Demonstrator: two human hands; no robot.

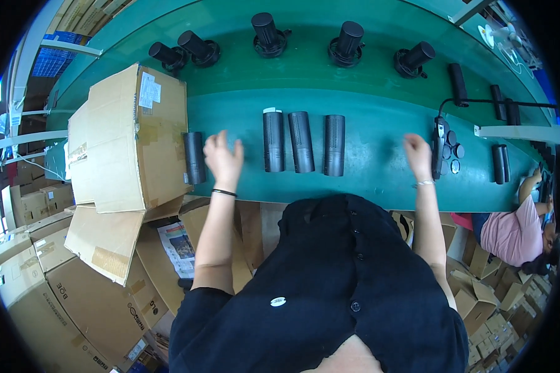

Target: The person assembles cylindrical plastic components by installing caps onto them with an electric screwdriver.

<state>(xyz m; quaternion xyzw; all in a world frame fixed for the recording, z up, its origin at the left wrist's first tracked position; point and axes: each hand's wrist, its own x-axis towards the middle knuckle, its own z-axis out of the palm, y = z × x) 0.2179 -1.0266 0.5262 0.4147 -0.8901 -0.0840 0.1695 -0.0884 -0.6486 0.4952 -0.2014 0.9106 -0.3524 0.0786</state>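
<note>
We spread our empty left hand [224,156] near 1 black cylinder [195,158] at its 9 o'clock, curl our right hand [418,155], whose hold we cannot tell, and have 3 black tubes [301,142] between them, toward 12 o'clock.

The view comes from the left of 2 fisheye cameras on the person's head and faces steeply down, over the dark shirt [320,267] at close range, toward the left hand [223,160] and right hand [418,156] at the green workbench [376,146], farther off; straight edges bow toward the round, black rim.
</note>
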